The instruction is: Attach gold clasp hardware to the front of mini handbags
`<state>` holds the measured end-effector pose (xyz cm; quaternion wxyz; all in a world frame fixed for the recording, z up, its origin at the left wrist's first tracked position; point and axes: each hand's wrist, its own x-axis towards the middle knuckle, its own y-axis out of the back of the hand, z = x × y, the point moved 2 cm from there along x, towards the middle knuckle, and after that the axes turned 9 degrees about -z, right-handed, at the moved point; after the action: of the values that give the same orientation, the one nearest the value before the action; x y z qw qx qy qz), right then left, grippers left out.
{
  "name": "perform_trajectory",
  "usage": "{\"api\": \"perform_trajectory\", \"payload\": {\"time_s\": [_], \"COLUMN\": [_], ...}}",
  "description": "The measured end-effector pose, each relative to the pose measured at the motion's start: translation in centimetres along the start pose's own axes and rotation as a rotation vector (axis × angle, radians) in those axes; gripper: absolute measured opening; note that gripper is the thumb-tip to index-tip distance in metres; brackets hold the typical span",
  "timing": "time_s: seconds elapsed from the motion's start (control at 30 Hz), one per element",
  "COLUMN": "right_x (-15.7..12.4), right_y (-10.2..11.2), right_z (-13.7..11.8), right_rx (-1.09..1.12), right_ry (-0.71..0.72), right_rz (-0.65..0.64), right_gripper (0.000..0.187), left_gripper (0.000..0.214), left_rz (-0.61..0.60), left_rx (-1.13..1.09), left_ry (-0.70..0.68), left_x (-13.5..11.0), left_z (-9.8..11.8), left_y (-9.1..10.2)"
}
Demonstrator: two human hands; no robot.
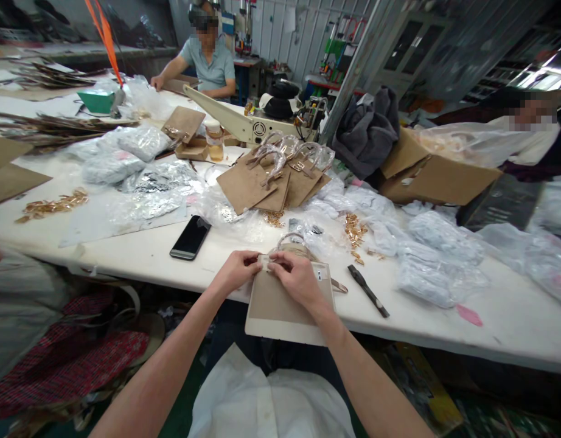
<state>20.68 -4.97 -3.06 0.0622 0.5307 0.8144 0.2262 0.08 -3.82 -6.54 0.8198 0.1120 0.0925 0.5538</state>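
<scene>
A flat tan bag panel [280,301] with a pale border lies over the table's front edge, its lower end hanging past it. My left hand [241,269] is closed, pinching the panel's upper left corner. Beside it my right hand [297,278] is also closed, thumb and fingertips at the panel's top edge. Something small may be between those fingertips; I cannot make it out. Behind the panel a looped handle [289,238] curves up, and a strap end [339,286] sticks out at the right. A small white label [319,275] shows near the panel's upper right.
A phone [190,237] lies left of my hands, a dark flat tool [368,291] right. Gold metal pieces [355,234] and stacked bag panels with handles [274,182] are farther back. Plastic-wrapped bundles [440,261] crowd the right. A co-worker [210,64] sits across the table.
</scene>
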Motion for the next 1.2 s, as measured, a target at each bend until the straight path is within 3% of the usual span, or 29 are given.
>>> {"api": "perform_trajectory", "payload": {"time_s": [0.1,0.57,0.67,0.77,0.87,0.93,1.0,1.03,1.1,1.2], "right_x": [0.1,0.9,0.1,-2.3,-5.7,-7.9,-9.5,-9.9,-10.1,-10.0], "right_y": [-0.5,-0.9,2.0,7.7,13.6,16.1,17.1,17.2,17.0,16.7], "right_z": [-0.3,-0.7,-1.7,-0.6,3.2,6.3,8.7,9.5,10.3,10.5], "right_rx": [-0.054,-0.236,-0.176,-0.31,-0.675,-0.885,-0.943,-0.93,-0.891,-0.828], "right_ry": [0.027,0.065,0.089,0.04,-0.232,-0.51,-0.659,-0.656,-0.562,-0.402], "right_rz": [-0.003,0.086,0.201,0.391,0.475,0.419,0.307,0.258,0.213,0.246], "right_gripper": [0.009,0.011,0.017,0.024,0.024,0.029,0.033,0.033,0.029,0.024], "left_gripper": [0.022,0.027,0.027,0.027,0.03,0.034,0.041,0.044,0.049,0.057], "left_rz": [-0.001,0.024,0.015,0.021,-0.002,-0.049,-0.095,-0.114,-0.135,-0.166], "left_rx": [0.01,-0.014,-0.018,-0.03,-0.107,-0.188,-0.257,-0.278,-0.292,-0.281], "left_ry": [0.01,0.042,0.05,0.075,0.104,0.137,0.17,0.181,0.189,0.197], "left_x": [-0.1,-0.1,-0.3,-0.3,-0.2,-0.1,0.2,0.3,0.5,0.5], "left_z": [0.1,-0.1,-0.1,0.0,0.3,0.6,0.9,1.0,0.9,0.8], "left_y": [0.0,-0.1,-0.1,-0.1,0.0,0.1,0.3,0.4,0.7,1.0]}}
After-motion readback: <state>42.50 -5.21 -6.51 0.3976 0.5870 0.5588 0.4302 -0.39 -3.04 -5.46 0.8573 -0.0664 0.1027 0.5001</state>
